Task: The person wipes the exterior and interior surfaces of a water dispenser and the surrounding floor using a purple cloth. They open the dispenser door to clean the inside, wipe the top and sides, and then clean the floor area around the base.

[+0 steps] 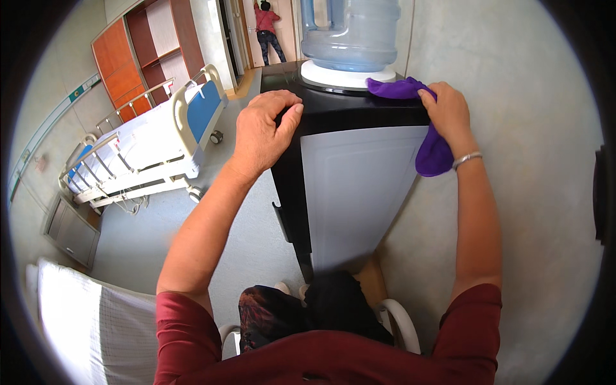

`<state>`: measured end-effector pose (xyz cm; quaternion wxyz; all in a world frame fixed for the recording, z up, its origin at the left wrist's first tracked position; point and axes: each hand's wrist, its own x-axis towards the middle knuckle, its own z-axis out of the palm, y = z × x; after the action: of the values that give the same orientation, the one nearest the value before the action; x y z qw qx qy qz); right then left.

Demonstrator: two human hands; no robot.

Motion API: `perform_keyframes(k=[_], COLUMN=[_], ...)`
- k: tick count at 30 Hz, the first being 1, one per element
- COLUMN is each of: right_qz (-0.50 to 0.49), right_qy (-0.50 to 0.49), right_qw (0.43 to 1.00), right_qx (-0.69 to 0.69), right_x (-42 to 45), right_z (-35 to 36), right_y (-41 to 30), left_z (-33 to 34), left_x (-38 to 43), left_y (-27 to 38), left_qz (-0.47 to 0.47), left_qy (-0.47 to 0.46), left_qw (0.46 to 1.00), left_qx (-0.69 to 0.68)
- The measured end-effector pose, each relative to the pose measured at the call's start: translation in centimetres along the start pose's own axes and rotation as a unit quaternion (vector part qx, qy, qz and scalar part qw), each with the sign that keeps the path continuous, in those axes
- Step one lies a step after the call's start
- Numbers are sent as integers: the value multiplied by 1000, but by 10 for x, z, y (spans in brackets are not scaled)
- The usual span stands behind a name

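Note:
A purple cloth (pixel 435 151) is pinched in my right hand (pixel 448 108) at the right edge of a water dispenser's black top (pixel 332 103). One end of the cloth lies on the top beside the white collar (pixel 346 76) under the bottle; the other hangs down past the grey side panel (pixel 356 183). My left hand (pixel 267 125) is at the top's left corner, fingers bent and thumb a little apart, with nothing seen in it. Whether it presses on the corner is hard to tell. A clear blue water bottle (pixel 351 43) stands upright on the dispenser.
The wall (pixel 524 144) runs close along the right. At left stands a wheeled hospital bed (pixel 144 144) with side rails, before a wooden wardrobe (pixel 113 62). White bedding (pixel 96 317) is at lower left. Chair armrests (pixel 404 322) flank my legs. Another person (pixel 267 29) is at the far door.

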<state>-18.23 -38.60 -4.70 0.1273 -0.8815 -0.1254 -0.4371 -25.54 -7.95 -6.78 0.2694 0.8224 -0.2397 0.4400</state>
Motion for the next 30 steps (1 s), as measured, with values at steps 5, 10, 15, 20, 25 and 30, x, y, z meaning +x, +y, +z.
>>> perform_keyframes(k=[5,10,15,20,25,30], right_qz=[-44,2,-31,14,147,346], right_qy=[-168,-244,-319,-346,-84,-42], right_qw=[985,966,937,912,899,734], right_qx=[21,85,138,219,405,583], right_x=[54,89,109,113,72,-36], right_z=[12,52,68,86,142,172], right_y=[9,26,40,56,102,97], left_z=[16,18,22,23,23,19], left_x=[-4,-4,-3,-4,-1,-8], left_y=[-2,-3,-8,-10,-5,-7], left_qz=[1,11,25,12,5,-20], left_qy=[118,118,164,150,141,130], left_qw=[993,993,986,989,990,991], left_qx=[-17,-2,-3,-14,-14,0])
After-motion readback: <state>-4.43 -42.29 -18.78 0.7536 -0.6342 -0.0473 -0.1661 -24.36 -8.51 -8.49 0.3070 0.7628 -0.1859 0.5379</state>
